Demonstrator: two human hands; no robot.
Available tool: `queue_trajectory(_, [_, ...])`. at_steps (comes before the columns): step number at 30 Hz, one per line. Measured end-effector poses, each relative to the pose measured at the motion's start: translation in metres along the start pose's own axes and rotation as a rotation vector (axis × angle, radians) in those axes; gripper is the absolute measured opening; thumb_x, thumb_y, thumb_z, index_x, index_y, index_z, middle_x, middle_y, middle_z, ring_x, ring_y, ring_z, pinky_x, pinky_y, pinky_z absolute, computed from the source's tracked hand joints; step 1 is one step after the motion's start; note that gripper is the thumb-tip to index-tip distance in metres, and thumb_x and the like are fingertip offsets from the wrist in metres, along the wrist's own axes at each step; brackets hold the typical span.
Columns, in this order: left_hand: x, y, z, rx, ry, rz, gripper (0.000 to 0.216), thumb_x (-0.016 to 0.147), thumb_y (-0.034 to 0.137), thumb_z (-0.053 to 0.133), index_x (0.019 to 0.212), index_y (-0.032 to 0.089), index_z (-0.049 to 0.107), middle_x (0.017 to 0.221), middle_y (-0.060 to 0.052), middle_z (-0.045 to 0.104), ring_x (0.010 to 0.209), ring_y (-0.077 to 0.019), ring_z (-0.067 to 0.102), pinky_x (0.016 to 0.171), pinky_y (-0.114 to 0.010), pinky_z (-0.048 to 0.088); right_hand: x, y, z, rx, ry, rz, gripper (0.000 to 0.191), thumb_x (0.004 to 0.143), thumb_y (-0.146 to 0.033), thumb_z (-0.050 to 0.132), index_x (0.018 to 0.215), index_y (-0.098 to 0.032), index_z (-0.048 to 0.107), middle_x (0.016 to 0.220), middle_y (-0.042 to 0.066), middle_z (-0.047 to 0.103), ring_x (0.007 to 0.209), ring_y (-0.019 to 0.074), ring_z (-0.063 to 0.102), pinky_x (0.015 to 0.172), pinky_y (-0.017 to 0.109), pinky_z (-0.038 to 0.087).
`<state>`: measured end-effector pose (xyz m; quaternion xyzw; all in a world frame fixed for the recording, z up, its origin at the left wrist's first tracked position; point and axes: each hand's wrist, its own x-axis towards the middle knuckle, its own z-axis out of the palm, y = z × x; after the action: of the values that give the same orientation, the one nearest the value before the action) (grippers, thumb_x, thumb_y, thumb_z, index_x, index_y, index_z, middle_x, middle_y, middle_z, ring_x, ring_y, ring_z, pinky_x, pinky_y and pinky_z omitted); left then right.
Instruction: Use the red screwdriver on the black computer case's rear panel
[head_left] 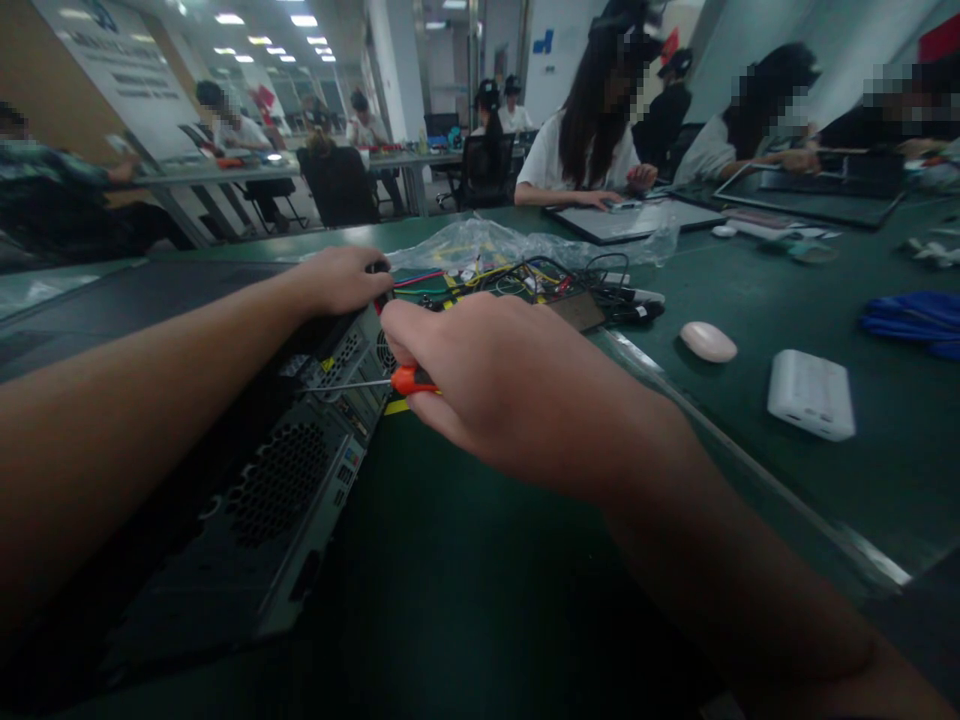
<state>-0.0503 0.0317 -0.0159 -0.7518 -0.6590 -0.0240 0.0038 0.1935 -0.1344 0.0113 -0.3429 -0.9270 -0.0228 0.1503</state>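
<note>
A desktop computer case (281,485) lies on its side at my left, its rear panel with fan grille and ports facing right. My left hand (341,280) is closed over the case's far upper corner, its fingertips partly hidden. In my right hand (517,390), fingers wrapped round the handle, is a screwdriver (405,380) with an orange handle. Its thin metal shaft points left at the rear panel, close to a slot area. Whether the tip sits in a screw I cannot tell.
On the green table (750,460) are tangled cables (540,280), clear plastic wrap (487,238), a pale oval object (709,341), a white box-shaped device (811,393) and blue cloth (915,322). Across the table, a person (577,150) handles a flat panel (637,218). Others sit further back.
</note>
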Motion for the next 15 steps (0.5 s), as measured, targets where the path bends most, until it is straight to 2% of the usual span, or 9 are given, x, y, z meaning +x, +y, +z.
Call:
queue_trajectory(5, [0.0024, -0.0019, 0.0012, 0.031, -0.003, 0.032, 0.071, 0.105, 0.046, 0.041, 0.159, 0.008, 0.065, 0.163, -0.024, 0.068, 0.149, -0.0404, 0.064, 0.125, -0.047, 0.049, 0.0014, -0.0004, 0.0014, -0.008, 0.001, 0.005, 0.035, 0.108, -0.020, 0.050, 0.137, -0.015, 0.068, 0.107, 0.012, 0.081, 0.100, 0.0283, 0.074, 0.074, 0.036, 0.039])
queue_trajectory(15, [-0.0017, 0.0021, -0.0012, 0.034, -0.003, 0.028, 0.068, 0.107, 0.045, 0.040, 0.159, 0.009, 0.065, 0.165, -0.021, 0.067, 0.148, -0.0373, 0.064, 0.125, -0.045, 0.048, 0.0017, -0.0012, -0.0001, 0.005, -0.020, 0.019, 0.035, 0.108, -0.019, 0.051, 0.139, -0.016, 0.068, 0.111, 0.013, 0.082, 0.099, 0.0292, 0.075, 0.078, 0.037, 0.045])
